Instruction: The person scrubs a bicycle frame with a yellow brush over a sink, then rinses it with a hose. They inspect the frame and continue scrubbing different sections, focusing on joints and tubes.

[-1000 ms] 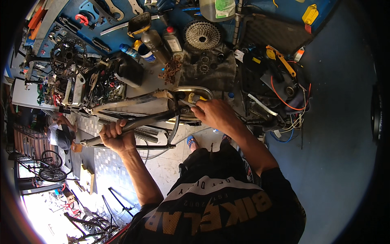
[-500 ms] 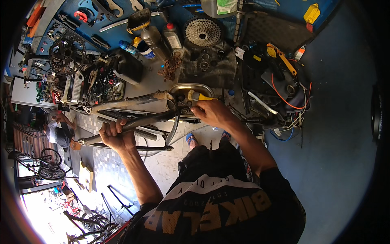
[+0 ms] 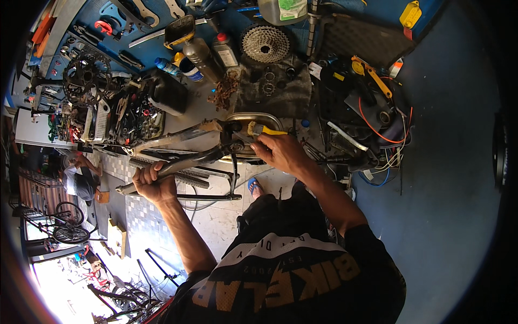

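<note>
My left hand (image 3: pixel 155 183) is wrapped round one tube of a dirty dark bicycle rear swingarm (image 3: pixel 197 161), held over the bench's near edge. My right hand (image 3: pixel 278 154) is closed at the swingarm's right end, beside its pivot. A thin grey piece shows at its fingertips, too small to name. Just beyond the knuckles is a brush (image 3: pixel 267 130) with a yellow handle and pale bristles, over a metal tray (image 3: pixel 256 115). Whether the fingers touch the brush cannot be made out.
A cassette (image 3: pixel 265 44), bottles (image 3: pixel 204 59) and a black jerrycan (image 3: pixel 168 90) stand at the back. Tools and a crankset (image 3: pixel 87 75) crowd the left; cables and a yellow-handled tool (image 3: pixel 375 78) lie right. At far left is another person (image 3: pixel 82 175).
The swingarm has turned in my left hand, and its near arm reaches further right. My right hand has shifted slightly while staying by the pivot. The brush has barely moved.
</note>
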`<state>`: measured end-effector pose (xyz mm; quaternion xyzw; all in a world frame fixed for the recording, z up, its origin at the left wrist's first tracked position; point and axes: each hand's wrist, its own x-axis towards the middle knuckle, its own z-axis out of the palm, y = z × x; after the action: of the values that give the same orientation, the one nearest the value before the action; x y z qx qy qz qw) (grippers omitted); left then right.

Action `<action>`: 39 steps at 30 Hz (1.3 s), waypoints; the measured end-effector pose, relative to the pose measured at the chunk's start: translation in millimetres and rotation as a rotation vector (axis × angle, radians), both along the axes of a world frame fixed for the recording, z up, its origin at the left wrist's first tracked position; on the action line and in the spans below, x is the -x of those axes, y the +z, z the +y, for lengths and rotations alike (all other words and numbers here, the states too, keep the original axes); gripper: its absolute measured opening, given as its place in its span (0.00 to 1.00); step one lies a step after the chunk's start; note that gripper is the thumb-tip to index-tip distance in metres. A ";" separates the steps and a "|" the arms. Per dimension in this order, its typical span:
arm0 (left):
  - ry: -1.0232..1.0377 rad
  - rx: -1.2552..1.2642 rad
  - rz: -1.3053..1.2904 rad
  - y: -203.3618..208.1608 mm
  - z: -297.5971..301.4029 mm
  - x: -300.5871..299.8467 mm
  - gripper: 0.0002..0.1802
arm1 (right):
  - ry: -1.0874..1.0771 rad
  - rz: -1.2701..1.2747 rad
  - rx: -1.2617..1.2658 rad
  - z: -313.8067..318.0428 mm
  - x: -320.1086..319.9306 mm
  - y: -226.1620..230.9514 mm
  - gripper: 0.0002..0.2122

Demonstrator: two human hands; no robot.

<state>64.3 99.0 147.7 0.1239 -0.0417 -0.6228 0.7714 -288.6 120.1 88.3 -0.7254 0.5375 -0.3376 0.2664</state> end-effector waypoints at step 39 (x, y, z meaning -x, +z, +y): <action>-0.015 0.056 -0.002 0.2 1.7 4.6 0.26 | -0.068 -0.019 -0.020 4.3 -13.6 18.4 0.15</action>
<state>59.7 100.7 147.9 0.1025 -0.0611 -0.6268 0.7700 -275.0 124.4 106.7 -0.7006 0.5628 -0.3479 0.2670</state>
